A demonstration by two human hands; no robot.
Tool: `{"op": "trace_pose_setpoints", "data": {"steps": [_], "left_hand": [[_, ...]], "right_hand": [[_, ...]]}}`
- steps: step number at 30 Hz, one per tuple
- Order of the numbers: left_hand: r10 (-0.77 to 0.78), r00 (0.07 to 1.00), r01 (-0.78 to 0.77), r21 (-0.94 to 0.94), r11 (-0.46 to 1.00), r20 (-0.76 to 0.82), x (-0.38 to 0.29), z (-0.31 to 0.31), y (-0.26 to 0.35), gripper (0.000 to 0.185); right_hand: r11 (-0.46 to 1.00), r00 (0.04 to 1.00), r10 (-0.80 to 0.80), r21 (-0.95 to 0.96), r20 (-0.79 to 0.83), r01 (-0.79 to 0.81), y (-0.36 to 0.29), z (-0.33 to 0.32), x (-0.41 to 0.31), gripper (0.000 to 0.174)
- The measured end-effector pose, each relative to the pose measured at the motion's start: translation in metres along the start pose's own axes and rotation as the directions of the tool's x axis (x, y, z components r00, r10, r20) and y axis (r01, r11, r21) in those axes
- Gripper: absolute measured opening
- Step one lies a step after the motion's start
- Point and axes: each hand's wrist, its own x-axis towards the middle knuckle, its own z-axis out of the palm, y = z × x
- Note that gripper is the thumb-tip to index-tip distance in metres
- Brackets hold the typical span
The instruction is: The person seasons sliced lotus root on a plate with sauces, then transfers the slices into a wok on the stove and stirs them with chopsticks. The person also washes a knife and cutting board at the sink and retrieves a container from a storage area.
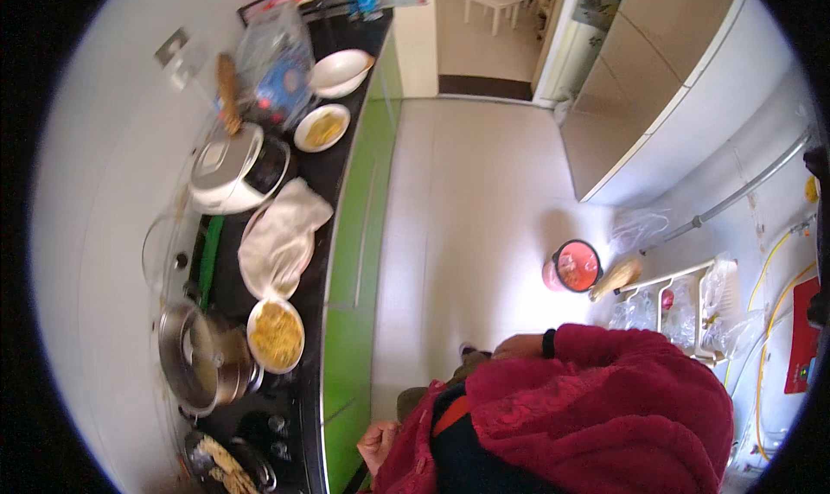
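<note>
My left hand (379, 443) is beside the green cabinet front at the counter's edge, its fingers curled and no object visible in it. My right hand (519, 346), with a black band at the wrist, is held in front of my body; its fingers are mostly hidden. On the black counter, a white bowl of yellow food (276, 336) stands beside a steel pot (224, 364). A pale cloth (282, 241) covers most of a round dish. A second white bowl with yellow food (323, 128) and stacked white bowls (340, 72) stand farther along.
A rice cooker (233, 170) stands by the wall near a clear plastic bag (275, 59). A pan with food (224, 465) is at lower left. On the floor stand a pink bin (577, 265) and a white rack with bags (699, 309). A doorway is ahead.
</note>
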Motion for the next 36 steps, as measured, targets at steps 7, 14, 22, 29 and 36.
{"op": "trace_pose_setpoints", "data": {"steps": [7,14,22,29,36], "left_hand": [[-0.034,0.984,-0.034,0.367,0.930,0.176,0.134,0.114,0.033,0.044],[-0.097,0.968,0.009,0.355,0.935,0.230,0.329,0.257,0.074,0.041],[-0.173,0.712,-0.221,0.450,0.865,0.681,0.523,0.495,0.157,0.037],[-0.204,0.455,-0.516,0.443,0.733,0.867,0.631,0.701,0.172,0.041],[-0.174,0.636,-0.440,0.538,0.719,0.752,0.737,0.842,0.220,0.045]], "right_hand": [[0.998,0.980,0.065,0.002,-0.187,-0.066,0.050,-0.096,0.003,0.046],[0.998,0.903,-0.051,0.007,-0.426,0.060,0.107,-0.234,0.001,0.046],[0.815,0.759,0.459,0.560,-0.462,-0.151,0.251,-0.232,-0.058,0.042],[0.753,0.686,0.506,0.656,-0.523,-0.055,0.362,-0.323,0.020,0.038],[0.767,0.388,0.637,0.602,-0.666,-0.223,0.400,-0.688,-0.048,0.033]]}}
